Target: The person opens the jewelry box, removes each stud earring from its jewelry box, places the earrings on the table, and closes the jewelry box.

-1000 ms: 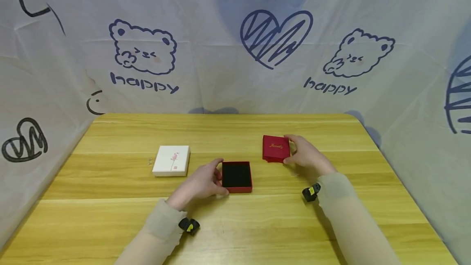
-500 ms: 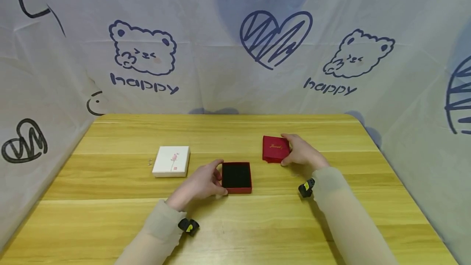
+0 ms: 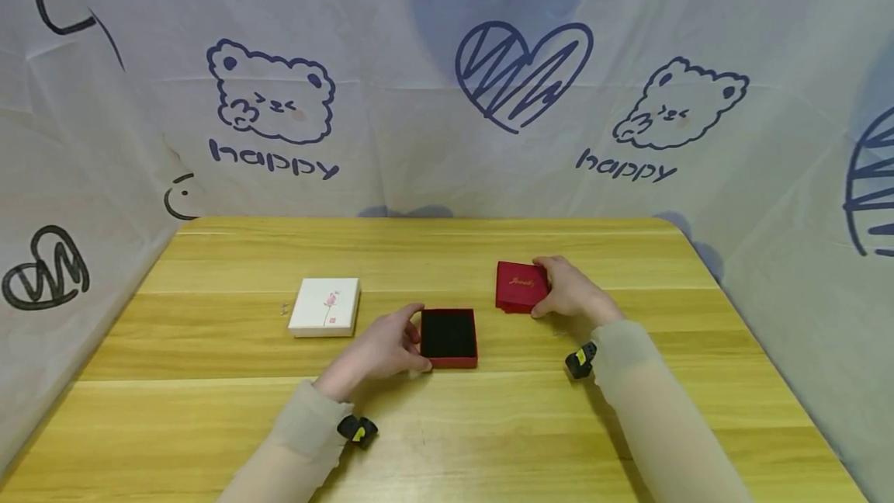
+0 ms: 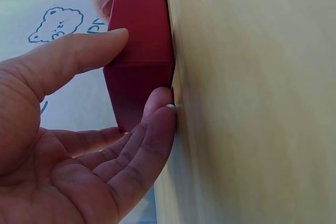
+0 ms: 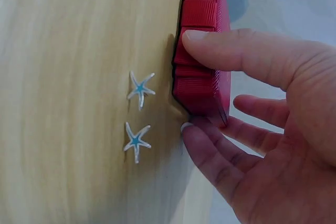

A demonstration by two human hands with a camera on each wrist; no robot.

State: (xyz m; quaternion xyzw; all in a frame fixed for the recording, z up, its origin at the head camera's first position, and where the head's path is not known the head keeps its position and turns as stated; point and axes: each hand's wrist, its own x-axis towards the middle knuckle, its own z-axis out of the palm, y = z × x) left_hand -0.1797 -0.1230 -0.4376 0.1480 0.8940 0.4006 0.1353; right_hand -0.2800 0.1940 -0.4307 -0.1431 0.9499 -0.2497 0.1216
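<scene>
In the head view my left hand (image 3: 382, 344) grips the left side of a red jewelry box base (image 3: 449, 362), which lies on the table with its black padded inside facing up. The left wrist view shows the thumb on one red wall and fingers curled round the corner. Further right, my right hand (image 3: 576, 292) holds the red box lid (image 3: 522, 286), marked with gold lettering, by its right side. A ribbon bow (image 5: 199, 14) lines the lid's side under the thumb in the right wrist view. Two starfish earrings (image 5: 140, 88) lie on the table beside that hand.
A white box (image 3: 324, 307) with a pink flower print sits left of the red base. Tiny pieces (image 3: 284, 307), too small to identify, lie on its left. The wooden table (image 3: 447, 441) meets a printed cloth backdrop (image 3: 391, 99) at the back.
My right hand has moved slightly left and settled closer round the lid. The lid has shifted a little left and toward me. The left hand and base look nearly unchanged.
</scene>
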